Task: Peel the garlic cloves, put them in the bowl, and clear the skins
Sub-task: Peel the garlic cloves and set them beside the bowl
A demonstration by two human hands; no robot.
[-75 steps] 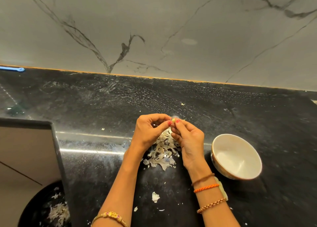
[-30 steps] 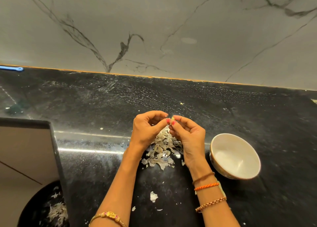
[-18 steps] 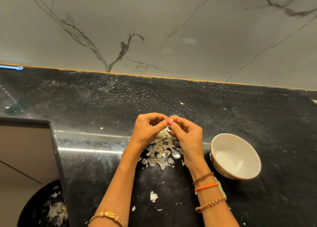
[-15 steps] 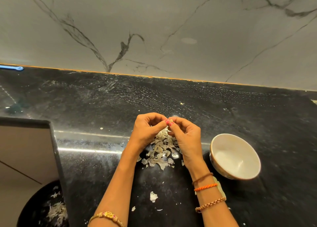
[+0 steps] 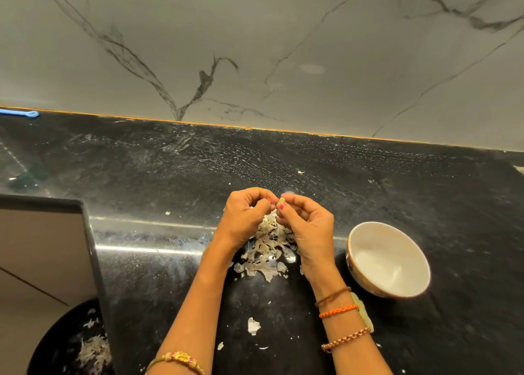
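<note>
- Fingers (image 5: 284,206) of the right hand (image 5: 310,228) are seen curled, pinching a small pale garlic clove (image 5: 281,202) at the tips; fingers of the left hand (image 5: 241,218) are curled too, with the tips brought against the same clove from the other side.
- The clove is held above the table (image 5: 425,182), directly over a heap of papery skins (image 5: 265,251). Whether skin remains on it cannot be told; too small.
- The bowl (image 5: 388,259) is noted to the right, near the right wrist, tilted toward the camera. No cloves are visible in it.
- Loose skin flakes (image 5: 253,325) are scattered nearer the body. More skins are seen in a dark bin (image 5: 56,343) below the table edge at lower left.
- Risk, as judged: the clove is small and likely slick, so it could be squeezed out of the pinch and lost in the heap.
- Risk: the bowl, being close to the forearm, could be knocked.
- Risk: light skins could be blown or brushed across the table when swept.
</note>
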